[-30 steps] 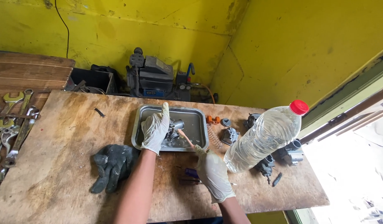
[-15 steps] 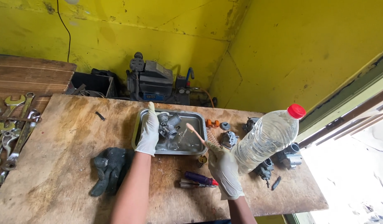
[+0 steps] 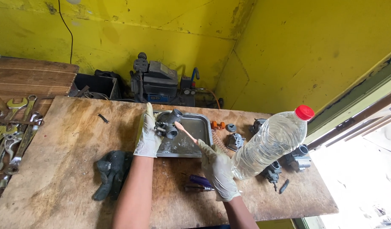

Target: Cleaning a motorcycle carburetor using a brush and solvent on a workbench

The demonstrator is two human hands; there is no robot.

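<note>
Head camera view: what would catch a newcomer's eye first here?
Probably the two gloved hands at the middle of the workbench: the left hand holds a grey metal engine part over a metal tray, while the right hand points a small brush at it. A big clear bottle with a red cap looms at the right.

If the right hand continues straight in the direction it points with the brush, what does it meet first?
The right hand aims its brush up-left; the tip is already about at the grey carburetor that the left hand holds over the metal tray. Depth is unclear.
</note>
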